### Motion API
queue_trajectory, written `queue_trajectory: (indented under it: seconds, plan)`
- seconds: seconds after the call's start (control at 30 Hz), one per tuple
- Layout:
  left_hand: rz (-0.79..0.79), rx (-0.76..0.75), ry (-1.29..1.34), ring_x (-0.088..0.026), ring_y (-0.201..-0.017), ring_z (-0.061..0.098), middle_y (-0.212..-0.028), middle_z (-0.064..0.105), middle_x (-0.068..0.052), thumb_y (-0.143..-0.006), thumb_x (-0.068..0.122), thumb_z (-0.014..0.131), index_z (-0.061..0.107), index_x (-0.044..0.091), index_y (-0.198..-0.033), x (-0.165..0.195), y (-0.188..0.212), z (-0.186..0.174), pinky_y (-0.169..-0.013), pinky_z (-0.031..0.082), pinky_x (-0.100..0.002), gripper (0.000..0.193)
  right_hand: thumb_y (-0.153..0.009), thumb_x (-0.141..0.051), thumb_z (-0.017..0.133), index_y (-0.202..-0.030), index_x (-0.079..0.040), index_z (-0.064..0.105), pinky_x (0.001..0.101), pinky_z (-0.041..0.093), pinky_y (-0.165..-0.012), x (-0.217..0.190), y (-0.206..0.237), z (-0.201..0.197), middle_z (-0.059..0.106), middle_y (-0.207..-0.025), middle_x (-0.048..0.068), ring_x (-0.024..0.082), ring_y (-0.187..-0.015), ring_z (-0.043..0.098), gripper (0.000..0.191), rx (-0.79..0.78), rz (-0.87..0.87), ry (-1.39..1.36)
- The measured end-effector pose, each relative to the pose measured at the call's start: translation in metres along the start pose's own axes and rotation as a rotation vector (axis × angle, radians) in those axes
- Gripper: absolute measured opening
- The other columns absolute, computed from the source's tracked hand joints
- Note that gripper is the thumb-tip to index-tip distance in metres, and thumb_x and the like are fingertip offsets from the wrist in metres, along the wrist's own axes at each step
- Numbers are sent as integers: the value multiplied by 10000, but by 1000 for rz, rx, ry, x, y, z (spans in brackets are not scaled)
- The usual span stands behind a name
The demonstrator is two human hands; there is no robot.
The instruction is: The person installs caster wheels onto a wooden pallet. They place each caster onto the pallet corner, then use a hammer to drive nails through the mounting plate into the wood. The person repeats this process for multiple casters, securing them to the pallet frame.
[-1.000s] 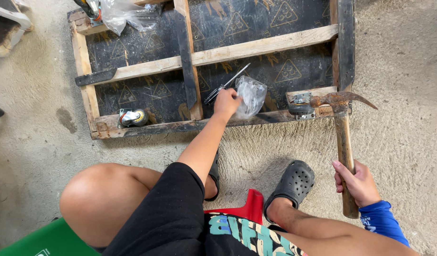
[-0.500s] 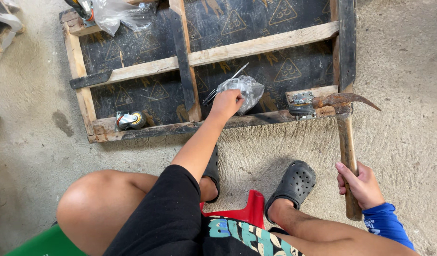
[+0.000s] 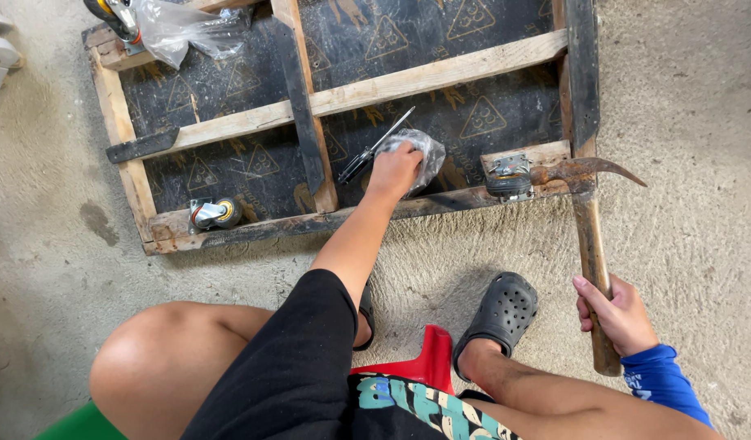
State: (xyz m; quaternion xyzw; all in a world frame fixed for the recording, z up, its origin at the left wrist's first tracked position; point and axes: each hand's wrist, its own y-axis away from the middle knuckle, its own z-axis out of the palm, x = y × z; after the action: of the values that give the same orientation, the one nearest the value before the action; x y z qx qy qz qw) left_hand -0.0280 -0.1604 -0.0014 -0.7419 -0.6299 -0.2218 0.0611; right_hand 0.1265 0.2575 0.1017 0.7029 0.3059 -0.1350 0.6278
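The left hand (image 3: 394,169) covers part of the small clear plastic bag (image 3: 424,151), whose contents cannot be made out. At the far left, another clear bag (image 3: 180,31) and a yellow-wheeled caster (image 3: 114,15) are cut off by the top edge.

Black shorts (image 3: 294,367), blue sleeve (image 3: 660,383), black clogs (image 3: 499,314)

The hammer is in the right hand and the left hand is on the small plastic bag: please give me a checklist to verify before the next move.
1. Right hand grips hammer handle: ok.
2. Hammer head resting by the caster: ok.
3. Left hand on the plastic bag: ok.
4. Bag contents: cannot tell.
5. Left hand apart from hammer head: ok.
6. Wooden frame lying flat on the floor: ok.
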Motion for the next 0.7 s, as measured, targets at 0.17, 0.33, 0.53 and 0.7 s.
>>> queue_trajectory:
  seconds: [0.17,0.33,0.53,0.7]
  plan:
    - [77,111,-88,-234,-866,717,-1003,707,-37,-865,119,706,767,181,-926,-4,-9,8,-829,440,-451,106,-959,-298,666,-859,-12,553,326,466,-445,5,0,-6,561,-633,71,157,-485,529,324,8,12,-30]
    - [105,253,162,-196,-857,706,-942,752,9,-872,178,741,762,155,-923,-9,-5,-8,-840,423,-411,59,-972,-305,666,-861,-4,549,324,470,-449,9,1,-12,560,-643,69,154,-491,529,341,8,-10,-44]
    - [-253,661,964,-95,-817,745,-903,766,-27,-1092,215,615,599,95,-1105,24,9,-41,-770,602,-281,122,-973,-323,662,-867,-8,565,316,478,-440,21,0,-13,566,-639,60,144,-487,536,346,27,-49,-50]
    - [-471,210,1000,-107,-497,581,-743,692,-86,-990,179,633,559,57,-1182,62,32,-17,-433,456,-271,239,-974,-388,657,-844,10,591,325,487,-445,40,6,-15,578,-608,68,151,-476,556,423,67,-46,113]
